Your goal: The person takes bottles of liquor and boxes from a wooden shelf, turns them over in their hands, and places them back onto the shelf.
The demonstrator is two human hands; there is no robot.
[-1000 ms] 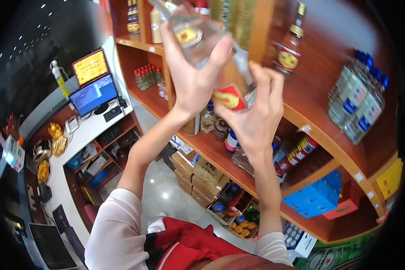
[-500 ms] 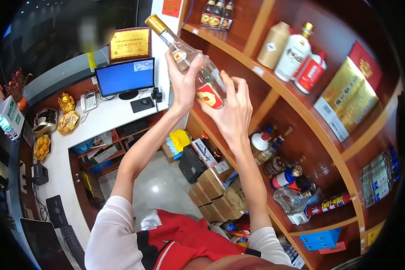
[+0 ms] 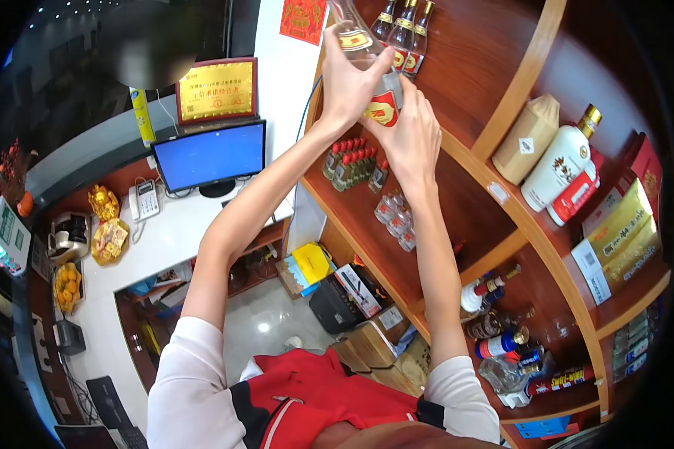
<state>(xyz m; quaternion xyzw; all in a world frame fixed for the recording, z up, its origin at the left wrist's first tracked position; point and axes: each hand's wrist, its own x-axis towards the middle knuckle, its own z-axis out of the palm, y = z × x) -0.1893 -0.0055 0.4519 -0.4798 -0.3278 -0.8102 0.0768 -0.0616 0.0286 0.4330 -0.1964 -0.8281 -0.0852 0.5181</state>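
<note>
Head view: looking at a clear glass bottle (yellow-labelled above, red-and-yellow below), tilted, clasped by left hand around its upper part and by right hand near its base.

Bright indoor light, small glare on the floor, dark fisheye-warped edges
</note>
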